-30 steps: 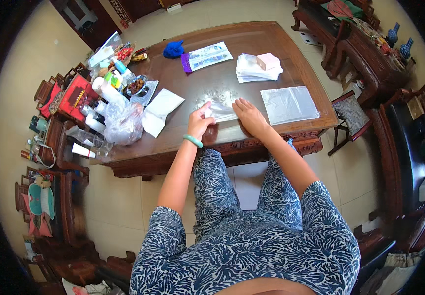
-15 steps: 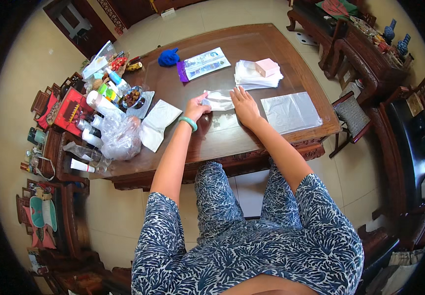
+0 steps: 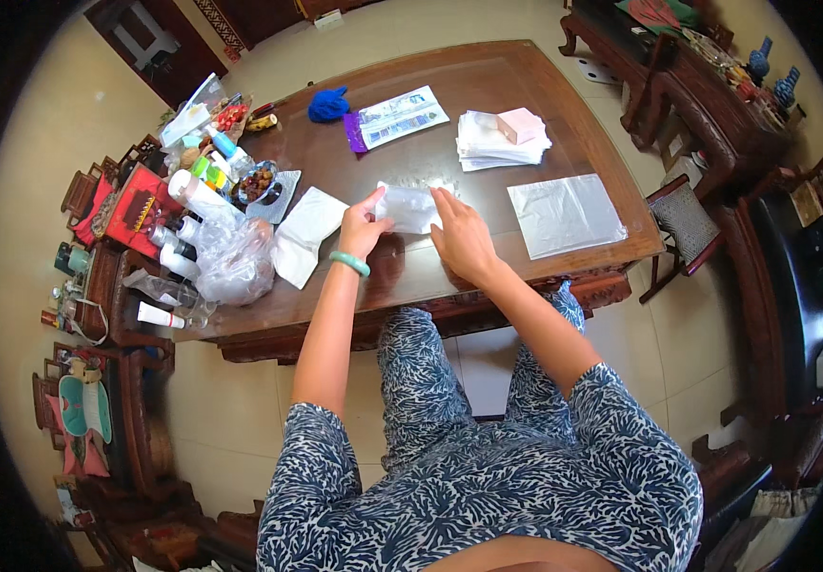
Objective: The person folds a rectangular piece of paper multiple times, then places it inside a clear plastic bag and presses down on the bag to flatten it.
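Note:
A folded clear plastic bag is held up a little above the table between my two hands. My left hand, with a pale green bangle at the wrist, pinches its left edge. At the right edge, my right hand grips it between the thumb and fairly straight fingers. A flat clear plastic bag lies on the table to the right. Beyond it sits a stack of white, thin flat pieces with a pink box on top. A white and purple packet lies farther back.
The dark wooden table has a crumpled blue cloth item at the back. Left of my hands are a white folded sheet, a bulging plastic bag, bottles and a white tube. A chair stands off the right corner.
The folded bag has been lifted off the table and drawn slightly nearer and left. My right hand, earlier flat on it, has turned to grip its right edge.

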### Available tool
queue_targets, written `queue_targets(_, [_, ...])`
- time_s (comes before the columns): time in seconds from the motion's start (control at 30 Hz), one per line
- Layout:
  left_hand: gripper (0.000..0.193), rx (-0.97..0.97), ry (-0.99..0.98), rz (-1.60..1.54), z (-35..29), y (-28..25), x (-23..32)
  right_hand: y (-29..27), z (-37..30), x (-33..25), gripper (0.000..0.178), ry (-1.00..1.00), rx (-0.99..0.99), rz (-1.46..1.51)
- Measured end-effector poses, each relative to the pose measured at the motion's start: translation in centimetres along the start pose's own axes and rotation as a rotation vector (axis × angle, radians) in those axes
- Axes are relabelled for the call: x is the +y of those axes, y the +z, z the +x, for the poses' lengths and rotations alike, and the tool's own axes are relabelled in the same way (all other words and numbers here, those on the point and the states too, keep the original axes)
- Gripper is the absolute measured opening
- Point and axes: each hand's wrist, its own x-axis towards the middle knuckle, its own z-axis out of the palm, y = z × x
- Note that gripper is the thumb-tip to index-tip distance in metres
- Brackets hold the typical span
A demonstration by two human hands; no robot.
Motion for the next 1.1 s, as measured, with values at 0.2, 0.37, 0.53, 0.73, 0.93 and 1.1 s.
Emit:
queue_targets(0.2, [0.064,-0.287,0.228,0.168,-3.9,-0.2,5.4,-2.0,2.7,0.3,0.068,-0.073,0.145,0.235])
queue_targets(0.37, [0.063,-0.537,0.149,0.147,-5.0,-0.6,11.7,-4.0,9.2,0.9,0.099,-0.094,-0.726,1.105])
queue_targets(0.53, [0.061,-0.538,0.21,0.129,-4.0,-1.3,12.5,-4.1,10.1,1.1,0.039,0.015,-0.905,0.912])
queue_targets(0.73, [0.063,-0.425,0.128,-0.061,-1.4,-2.0,9.3,-2.9,10.2,5.3,0.031,0.099,-0.871,0.744])
queue_targets(0.93, [0.064,-0.153,0.002,-0.302,1.6,-0.8,4.6,-2.3,11.9,10.5,0.022,0.384,-0.678,0.644])
queue_targets(1.1, [0.063,0.014,-0.055,-0.08,3.8,-1.3,-0.2,-0.3,13.2,9.1,0.013,0.294,-0.344,0.234])
